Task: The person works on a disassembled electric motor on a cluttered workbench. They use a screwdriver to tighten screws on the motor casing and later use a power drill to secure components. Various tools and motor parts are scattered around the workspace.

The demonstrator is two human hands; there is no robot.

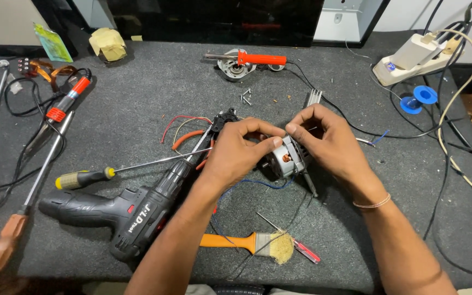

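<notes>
I saw bare table [154, 82] behind my hands. A cordless drill [121, 210] and screwdriver [83, 178] blocked the left; a brush [247, 243] lay near.

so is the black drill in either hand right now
No, the black drill lies on the mat while the left hand and right hand hold the small motor.

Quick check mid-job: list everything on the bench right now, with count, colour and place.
motor: 1, silver, centre, between both hands
cordless drill: 1, black, front left
screwdriver: 1, yellow-black handle, left of centre
brush: 1, orange handle, front centre
soldering iron: 1, red-black, left
orange-handled tool: 1, back centre
screws: several, silver, back centre
power strip: 1, white, back right
solder spool: 1, blue, right
left hand: on motor
right hand: on motor
</notes>
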